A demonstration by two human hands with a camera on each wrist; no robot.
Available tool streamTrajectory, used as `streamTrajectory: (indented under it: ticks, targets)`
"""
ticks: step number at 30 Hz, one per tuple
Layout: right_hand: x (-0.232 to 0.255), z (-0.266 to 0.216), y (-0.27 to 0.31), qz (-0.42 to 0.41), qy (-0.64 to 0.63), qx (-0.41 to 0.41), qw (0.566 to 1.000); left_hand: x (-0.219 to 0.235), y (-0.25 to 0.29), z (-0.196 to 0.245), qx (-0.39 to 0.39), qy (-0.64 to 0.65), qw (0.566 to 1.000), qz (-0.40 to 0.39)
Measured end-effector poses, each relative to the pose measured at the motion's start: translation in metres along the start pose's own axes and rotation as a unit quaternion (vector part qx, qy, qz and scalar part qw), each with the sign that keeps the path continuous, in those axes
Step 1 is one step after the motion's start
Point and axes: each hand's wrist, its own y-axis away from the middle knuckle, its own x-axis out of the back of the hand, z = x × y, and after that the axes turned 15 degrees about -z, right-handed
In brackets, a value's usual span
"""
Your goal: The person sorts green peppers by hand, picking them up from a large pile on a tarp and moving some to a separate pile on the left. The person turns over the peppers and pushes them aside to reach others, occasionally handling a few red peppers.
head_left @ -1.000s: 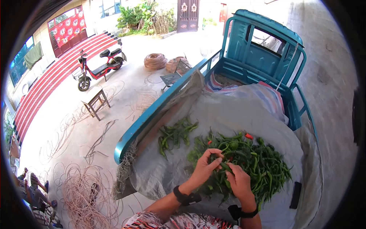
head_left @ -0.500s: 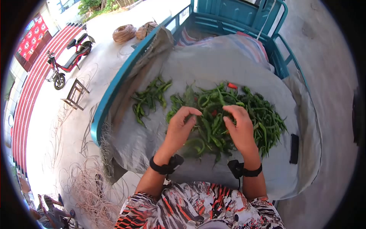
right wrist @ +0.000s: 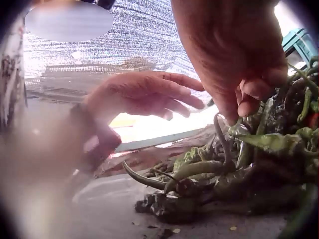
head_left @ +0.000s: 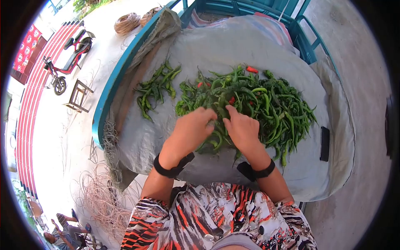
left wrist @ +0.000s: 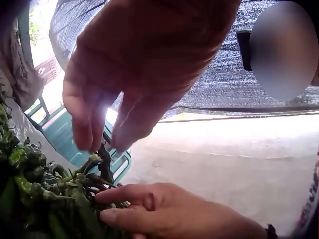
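Note:
Green peppers [head_left: 271, 108], with a few red ones [head_left: 251, 69], lie heaped on a grey sheet [head_left: 233, 41]. My left hand [head_left: 191, 129] is over the heap's near left edge; its fingers are parted in the right wrist view, where the hand [right wrist: 144, 94] holds nothing visible. A dark pepper [left wrist: 104, 162] shows below its fingertips in the left wrist view. My right hand [head_left: 243, 127] reaches in from the right, index finger and thumb apart at the peppers. In the right wrist view this hand's [right wrist: 234, 55] fingertips are bent down to the peppers; no firm grip shows.
A smaller group of green peppers [head_left: 157, 87] lies to the left. A black phone-like object [head_left: 324, 143] lies at the right. The blue cart rail [head_left: 121, 75] borders the sheet. A stool [head_left: 78, 96], a scooter [head_left: 68, 64] and coiled strands [head_left: 104, 200] stand or lie beyond it.
The head view has tilted down toward the peppers. My hands held a green pepper between them, then parted above the heap; now they are closer together, the right one down at the peppers.

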Motion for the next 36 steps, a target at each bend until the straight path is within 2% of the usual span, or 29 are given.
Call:
streamTrajectory:
  ticks: [3, 5, 8, 10, 13, 16, 18, 20, 23, 26, 27, 30, 33, 35, 36]
  targets:
    - [-0.008, 0.003, -0.005, -0.021, -0.031, 0.000, 0.999, -0.026, 0.010, -0.012, -0.019, -0.121, 0.991, -0.060]
    - [-0.003, 0.005, -0.002, -0.023, -0.090, -0.008, 0.996, -0.037, 0.015, -0.014, -0.026, -0.111, 0.992, -0.060]
    - [0.034, -0.003, 0.014, 0.001, -0.196, -0.021, 0.980, -0.048, 0.017, -0.013, -0.027, -0.099, 0.993, -0.054]
    - [0.048, 0.000, 0.016, 0.065, -0.283, 0.013, 0.957, -0.055, 0.016, -0.010, -0.017, -0.102, 0.994, -0.041]
    - [0.070, -0.006, 0.017, 0.174, -0.432, 0.042, 0.884, -0.067, 0.011, -0.010, -0.005, -0.115, 0.993, -0.015]
    - [0.060, 0.012, 0.018, 0.158, -0.265, 0.042, 0.950, -0.071, 0.009, -0.015, -0.012, -0.111, 0.994, -0.004]
    - [0.050, 0.016, 0.032, 0.061, -0.170, 0.033, 0.983, -0.070, 0.009, -0.014, -0.007, -0.102, 0.995, -0.001]
    - [0.027, 0.026, 0.042, -0.043, -0.075, 0.025, 0.996, -0.069, 0.012, -0.016, 0.003, -0.078, 0.997, 0.004]
    - [-0.002, 0.027, 0.050, -0.058, 0.026, -0.026, 0.998, -0.062, 0.020, -0.017, -0.005, -0.038, 0.999, 0.021]
    - [-0.021, 0.037, 0.049, -0.031, -0.015, 0.020, 0.999, -0.049, 0.029, -0.020, -0.026, -0.011, 0.999, 0.036]
    - [-0.020, 0.036, 0.049, -0.027, -0.027, 0.012, 0.999, -0.044, 0.030, -0.021, -0.033, -0.005, 0.999, 0.043]
    - [-0.009, 0.031, 0.053, -0.038, -0.047, -0.006, 0.998, -0.029, 0.034, -0.016, -0.036, 0.000, 0.997, 0.063]
    - [0.015, 0.032, 0.058, -0.075, -0.029, -0.024, 0.996, -0.031, 0.026, -0.023, -0.068, 0.045, 0.988, 0.130]
    - [0.027, 0.033, 0.061, -0.089, -0.013, -0.041, 0.995, -0.037, 0.019, -0.028, -0.054, 0.074, 0.984, 0.154]
    - [0.029, 0.034, 0.062, -0.065, -0.011, -0.023, 0.998, -0.041, 0.017, -0.030, -0.046, 0.089, 0.981, 0.166]
